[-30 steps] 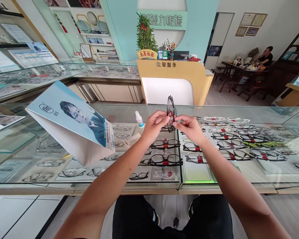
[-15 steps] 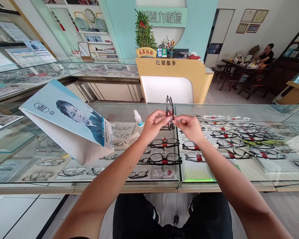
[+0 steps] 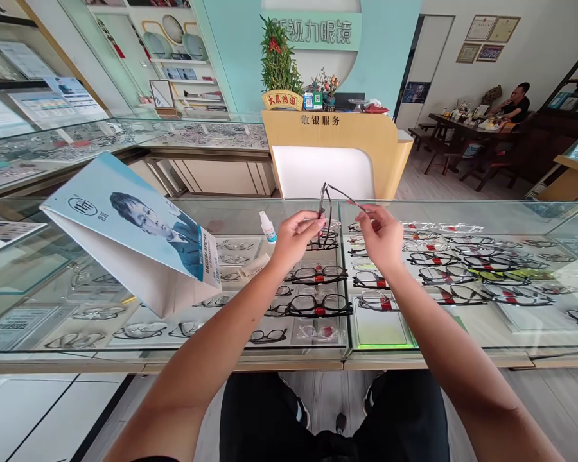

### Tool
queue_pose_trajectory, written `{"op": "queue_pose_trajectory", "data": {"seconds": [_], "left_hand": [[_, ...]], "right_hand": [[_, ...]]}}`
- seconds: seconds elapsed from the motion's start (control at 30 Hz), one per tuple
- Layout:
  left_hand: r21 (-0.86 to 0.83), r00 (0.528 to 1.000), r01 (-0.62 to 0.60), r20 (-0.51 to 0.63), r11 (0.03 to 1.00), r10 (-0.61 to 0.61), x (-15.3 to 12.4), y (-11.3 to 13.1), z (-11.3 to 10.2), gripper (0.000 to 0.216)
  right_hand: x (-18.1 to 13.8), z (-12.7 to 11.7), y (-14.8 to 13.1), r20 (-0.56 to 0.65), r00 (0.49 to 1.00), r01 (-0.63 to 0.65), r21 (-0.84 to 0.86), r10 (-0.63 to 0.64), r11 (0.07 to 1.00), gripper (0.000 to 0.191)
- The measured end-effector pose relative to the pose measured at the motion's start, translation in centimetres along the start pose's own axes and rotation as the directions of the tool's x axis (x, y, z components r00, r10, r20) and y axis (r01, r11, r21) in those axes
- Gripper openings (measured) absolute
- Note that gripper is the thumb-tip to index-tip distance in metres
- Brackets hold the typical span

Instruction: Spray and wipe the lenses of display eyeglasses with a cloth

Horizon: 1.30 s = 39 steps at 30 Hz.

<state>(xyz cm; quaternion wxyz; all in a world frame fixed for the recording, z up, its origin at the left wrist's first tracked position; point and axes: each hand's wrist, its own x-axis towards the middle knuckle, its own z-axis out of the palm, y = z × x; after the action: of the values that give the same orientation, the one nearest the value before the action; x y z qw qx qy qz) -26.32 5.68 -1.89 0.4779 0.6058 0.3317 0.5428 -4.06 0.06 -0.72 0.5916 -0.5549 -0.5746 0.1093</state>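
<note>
I hold a pair of dark-framed glasses (image 3: 325, 205) edge-on above the glass counter (image 3: 250, 224). My left hand (image 3: 295, 236) pinches the front of the frame. My right hand (image 3: 380, 236) pinches one temple arm, which is swung out to the right. Under the glass lie rows of several glasses with red tags (image 3: 318, 308).
A folded blue-and-white standing card with a portrait (image 3: 139, 237) sits on the counter at the left. A small white dropper bottle (image 3: 268, 228) stands near my left hand, with a pale cloth (image 3: 255, 266) beside it. A yellow cashier desk (image 3: 332, 151) is behind. A person sits at a far table (image 3: 513, 109).
The glasses were folded between both hands. Now my right hand has moved right and pulled one temple arm open.
</note>
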Motion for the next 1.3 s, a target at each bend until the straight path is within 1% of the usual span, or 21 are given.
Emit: {"op": "queue_pose_trajectory", "data": {"seconds": [0.13, 0.2, 0.27, 0.37, 0.43, 0.57, 0.8, 0.9, 1.0, 1.07, 1.17, 1.3], "left_hand": [[0.040, 0.999, -0.037, 0.007, 0.999, 0.037, 0.1, -0.2, -0.2, 0.058], [0.060, 0.999, -0.049, 0.026, 0.997, 0.048, 0.1, -0.2, -0.1, 0.057], [0.063, 0.997, -0.057, 0.053, 0.996, 0.054, -0.1, -0.1, 0.2, 0.057], [0.052, 0.994, -0.066, 0.091, 0.996, 0.061, -0.6, 0.2, 0.8, 0.055], [0.049, 0.993, -0.075, 0.100, 0.996, 0.069, -1.0, 0.2, 1.2, 0.052], [0.035, 0.993, -0.086, 0.084, 0.996, 0.083, -1.4, 0.0, 1.6, 0.046], [0.037, 0.995, -0.089, 0.055, 0.995, 0.087, -1.3, 0.0, 1.5, 0.045], [0.010, 0.994, -0.098, 0.054, 0.995, 0.098, -1.3, 0.1, 1.6, 0.046], [-0.025, 0.997, -0.066, 0.040, 0.998, 0.067, -1.3, 0.0, 1.5, 0.050], [-0.038, 0.999, -0.044, 0.027, 0.998, 0.045, -1.2, -0.1, 1.4, 0.052], [-0.065, 1.000, -0.024, -0.004, 0.998, 0.024, -1.0, 0.0, 1.2, 0.055], [-0.126, 0.997, -0.025, -0.079, 0.992, 0.015, -0.7, 0.8, 0.8, 0.062]], "right_hand": [[0.2, -0.1, 0.2, -0.095, 0.991, 0.087, -0.018, -0.089, 0.996, 0.040], [0.2, 0.0, 0.4, -0.125, 0.985, 0.115, -0.041, -0.120, 0.992, 0.045], [0.1, 0.3, 0.6, -0.124, 0.979, 0.153, -0.088, -0.163, 0.984, 0.055], [-0.3, 1.1, 1.0, -0.089, 0.959, 0.253, -0.165, -0.270, 0.953, 0.076], [-0.6, 1.6, 1.2, -0.072, 0.943, 0.305, -0.199, -0.324, 0.931, 0.081], [-0.7, 2.0, 1.4, -0.067, 0.935, 0.324, -0.230, -0.347, 0.918, 0.080], [-0.6, 1.4, 1.4, -0.040, 0.940, 0.319, -0.255, -0.340, 0.913, 0.078], [-0.5, 1.3, 1.4, -0.037, 0.923, 0.358, -0.289, -0.384, 0.888, 0.077], [-0.4, 1.3, 1.4, -0.042, 0.895, 0.408, -0.320, -0.443, 0.855, 0.076], [-0.3, 1.3, 1.5, -0.032, 0.890, 0.418, -0.340, -0.455, 0.842, 0.074], [-0.2, 1.2, 1.7, -0.013, 0.914, 0.372, -0.369, -0.405, 0.852, 0.069], [-0.2, 1.3, 1.9, -0.005, 0.942, 0.308, -0.376, -0.334, 0.874, 0.057]]}}
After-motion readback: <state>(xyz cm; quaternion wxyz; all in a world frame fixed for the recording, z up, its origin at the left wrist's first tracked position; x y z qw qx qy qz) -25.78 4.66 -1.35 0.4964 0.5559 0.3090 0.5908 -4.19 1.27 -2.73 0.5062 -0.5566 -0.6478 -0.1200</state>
